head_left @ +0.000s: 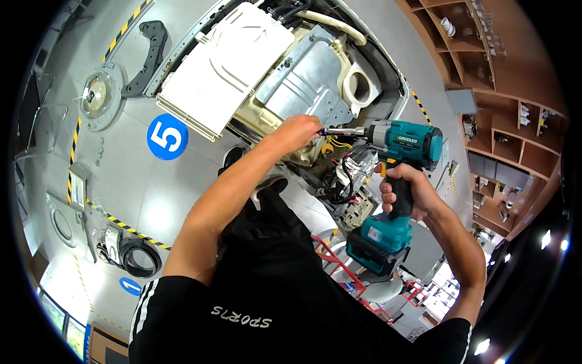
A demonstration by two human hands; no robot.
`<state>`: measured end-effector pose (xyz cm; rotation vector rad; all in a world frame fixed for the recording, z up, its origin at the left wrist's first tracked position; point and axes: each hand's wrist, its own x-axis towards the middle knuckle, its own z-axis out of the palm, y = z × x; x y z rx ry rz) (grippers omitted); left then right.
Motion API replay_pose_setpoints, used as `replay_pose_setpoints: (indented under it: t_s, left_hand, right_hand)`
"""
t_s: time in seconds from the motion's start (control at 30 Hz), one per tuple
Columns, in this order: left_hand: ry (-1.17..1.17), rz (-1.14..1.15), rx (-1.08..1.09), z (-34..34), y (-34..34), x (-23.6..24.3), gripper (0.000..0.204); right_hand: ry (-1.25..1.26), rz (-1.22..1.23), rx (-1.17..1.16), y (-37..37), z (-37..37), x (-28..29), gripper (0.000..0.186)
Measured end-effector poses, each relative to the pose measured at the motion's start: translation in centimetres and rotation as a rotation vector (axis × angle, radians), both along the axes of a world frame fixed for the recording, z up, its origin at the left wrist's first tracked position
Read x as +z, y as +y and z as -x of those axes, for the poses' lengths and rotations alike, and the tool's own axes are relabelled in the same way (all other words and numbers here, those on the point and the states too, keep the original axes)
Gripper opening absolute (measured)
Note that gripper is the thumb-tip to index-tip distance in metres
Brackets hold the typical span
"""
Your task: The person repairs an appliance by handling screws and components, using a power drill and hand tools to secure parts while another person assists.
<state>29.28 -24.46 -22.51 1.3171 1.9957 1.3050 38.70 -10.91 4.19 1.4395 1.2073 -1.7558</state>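
My right hand (407, 187) is wrapped round the black grip of a teal cordless impact driver (405, 141). The tool lies level, its long silver socket bit (348, 131) pointing left. At the bit's dark tip, the fingers of my left hand (300, 131) are pinched together; whether a small fastener is between them is hidden. Just beyond is an opened washing machine (394, 100) with a silver metal panel (309, 76) and a large white plastic cover (233, 64). Loose wires (347, 173) and a cream-coloured part (359, 211) show below the bit.
On the floor to the left lie a dark curved bracket (151, 57), a round glass door (97, 97) and a black rubber ring (140, 257). Yellow-black tape (130, 225) marks the floor. Wooden shelves (503, 109) stand far right, and a red frame (339, 264) is below the driver.
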Motion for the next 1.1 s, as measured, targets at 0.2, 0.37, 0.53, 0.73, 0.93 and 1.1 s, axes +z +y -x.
replay_pose_setpoints:
  t_s: [0.2, 0.37, 0.53, 0.73, 0.93, 1.1]
  left_hand:
    - [0.100, 0.080, -0.136, 2.0, 0.0, 0.7, 0.014]
    - [0.094, 0.074, 0.019, 0.9, -0.2, 0.8, 0.017]
    - [-0.004, 0.071, 0.229, -0.9, -0.1, 0.6, 0.017]
    - [-0.046, 0.068, 0.344, -1.8, 0.5, 0.9, 0.013]
    - [-0.032, 0.124, 0.280, -1.8, 0.3, 1.1, 0.016]
    - [-0.053, 0.079, 0.196, -1.0, -0.1, 0.7, 0.018]
  right_hand:
    - [-0.012, 0.016, 0.010, -1.1, 1.9, 0.2, 0.028]
    - [-0.002, -0.103, 0.429, 1.4, 3.8, 0.7, 0.037]
    - [0.027, -0.093, 0.873, 6.3, 5.7, -0.4, 0.031]
    - [0.071, -0.008, 0.902, 8.0, 7.5, -0.2, 0.034]
    - [-0.061, -0.018, 0.393, 5.8, 4.8, 0.0, 0.029]
    - [-0.016, 0.046, 0.194, 4.3, 2.5, -0.4, 0.033]
